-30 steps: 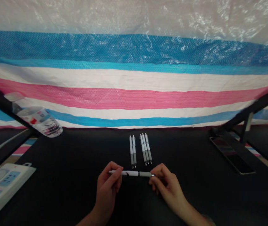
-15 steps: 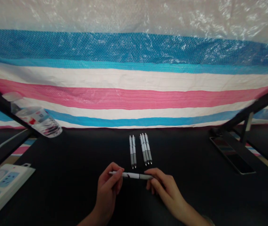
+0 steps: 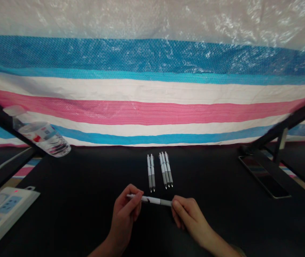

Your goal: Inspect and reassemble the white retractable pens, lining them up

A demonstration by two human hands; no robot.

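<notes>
A white and grey pen (image 3: 154, 200) lies crosswise between my two hands, above the black table. My left hand (image 3: 127, 208) pinches its white clicker end between thumb and fingers. At the other end, my right hand (image 3: 188, 216) has its thumb and fingers closed on the grey grip, hiding the tip. Beyond my hands, two matching pens (image 3: 151, 173) lie side by side with their tips toward me. Just right of them is a group of three more pens (image 3: 165, 170), laid the same way.
To the left are a white power strip (image 3: 21, 210) with a plug in it and a clear water bottle (image 3: 48, 139). A black phone (image 3: 265, 176) lies on the right. Behind the table (image 3: 88, 178) hangs a striped plastic sheet (image 3: 152, 110).
My right hand's fingers have closed in around the pen's grey end, now covering its tip. The pen has shifted slightly right and tilts a little more.
</notes>
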